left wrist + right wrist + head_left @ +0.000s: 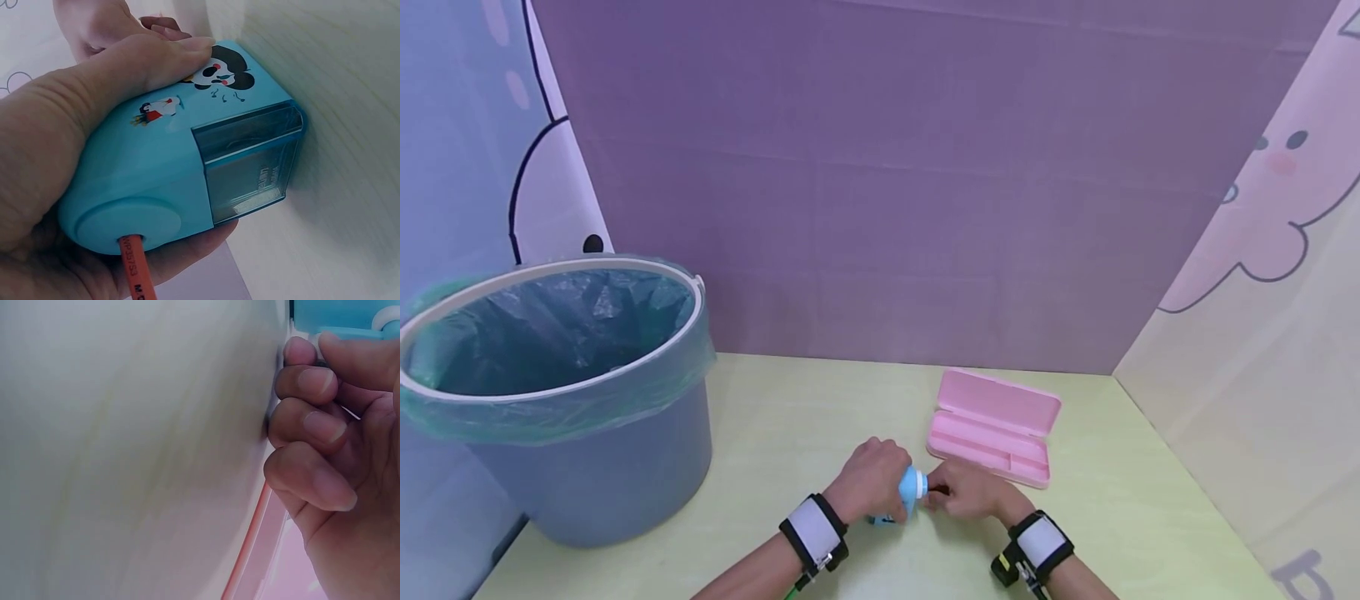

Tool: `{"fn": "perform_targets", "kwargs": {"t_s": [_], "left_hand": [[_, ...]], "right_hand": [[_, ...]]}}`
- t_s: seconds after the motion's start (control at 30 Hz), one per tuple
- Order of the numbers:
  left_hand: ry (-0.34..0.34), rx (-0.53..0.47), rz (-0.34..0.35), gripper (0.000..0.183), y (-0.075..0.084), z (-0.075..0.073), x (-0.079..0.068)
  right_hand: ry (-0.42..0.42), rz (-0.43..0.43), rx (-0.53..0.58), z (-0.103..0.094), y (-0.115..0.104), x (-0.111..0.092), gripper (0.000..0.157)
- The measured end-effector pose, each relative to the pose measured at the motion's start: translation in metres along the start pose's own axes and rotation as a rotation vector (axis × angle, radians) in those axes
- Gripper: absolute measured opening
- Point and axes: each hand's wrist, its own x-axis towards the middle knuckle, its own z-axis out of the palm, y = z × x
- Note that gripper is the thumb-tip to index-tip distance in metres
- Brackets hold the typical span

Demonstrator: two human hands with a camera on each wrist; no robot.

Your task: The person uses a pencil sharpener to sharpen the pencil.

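Pencil sharpener (169, 169): light blue, animal prints, tinted drawer (253, 165); held between both hands at the near middle of the pale table (775, 417). Whether its base touches the table cannot be told. Clock positions below are taken from it, head view.

Bin (617, 475): blue-grey, green liner (647, 400) folded over the rim; between nine and ten o'clock, well apart.

Left hand (872, 479): nine o'clock; wrapped firmly about the sharpener, thumb across the printed side. Black-and-white wristband (814, 529).

Pencil (139, 272): red, dark lettering; one end inside the sharpener's round port.

Backdrop (917, 183): purple, twelve o'clock, behind the table.

Crank (353, 332): light blue, on the sharpener's three o'clock end.

Right hand (970, 490): three o'clock; thumb and forefinger pinching the crank's end, largely hidden, other fingers curled.

Case (1000, 402): pink, unfolded, divided tray; two o'clock, just beyond the right hand.
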Motion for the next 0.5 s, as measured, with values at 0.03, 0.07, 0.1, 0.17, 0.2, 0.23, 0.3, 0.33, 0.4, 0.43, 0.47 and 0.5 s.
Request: {"fn": "perform_targets", "kwargs": {"t_s": [0.03, 0.07, 0.1, 0.17, 0.2, 0.23, 0.3, 0.33, 0.4, 0.43, 0.47, 0.5], "left_hand": [[0.002, -0.001, -0.002, 0.037, 0.000, 0.000, 0.000], [0.005, 0.003, -0.002, 0.037, 0.000, 0.000, 0.000], [0.009, 0.005, -0.003, 0.038, 0.000, 0.000, 0.000], [0.013, 0.005, -0.003, 0.038, 0.000, 0.000, 0.000], [0.012, 0.004, -0.004, 0.038, 0.000, 0.000, 0.000], [0.012, 0.002, -0.003, 0.038, 0.001, 0.000, 0.000], [0.011, 0.002, 0.003, 0.038, 0.001, 0.001, 0.000], [0.010, 0.004, 0.005, 0.038, 0.001, 0.001, 0.000], [0.014, 0.015, 0.007, 0.039, 0.001, 0.002, -0.001], [0.018, 0.018, 0.006, 0.040, 0.000, 0.002, -0.001], [0.020, 0.020, 0.005, 0.040, 0.000, 0.003, -0.001], [0.021, 0.020, 0.002, 0.040, 0.000, 0.003, -0.001]], "right_hand": [[-0.001, -0.003, -0.007, 0.000, -0.001, 0.000, 0.020], [-0.001, -0.002, -0.012, 0.000, -0.001, -0.001, 0.021], [0.000, 0.005, -0.015, 0.001, -0.002, -0.001, 0.021], [0.004, 0.021, -0.015, 0.001, -0.003, -0.002, 0.022], [0.005, 0.030, -0.017, 0.002, -0.003, -0.003, 0.022], [0.005, 0.035, -0.016, 0.002, -0.004, -0.004, 0.023], [0.005, 0.035, -0.018, 0.003, -0.005, -0.005, 0.023], [0.002, 0.026, -0.017, 0.003, -0.006, -0.006, 0.023], [0.002, -0.002, -0.033, 0.004, -0.008, -0.007, 0.024], [0.002, -0.011, -0.036, 0.004, -0.009, -0.007, 0.024], [0.003, -0.016, -0.039, 0.004, -0.010, -0.008, 0.024], [0.002, -0.015, -0.038, 0.004, -0.011, -0.008, 0.024]]}}
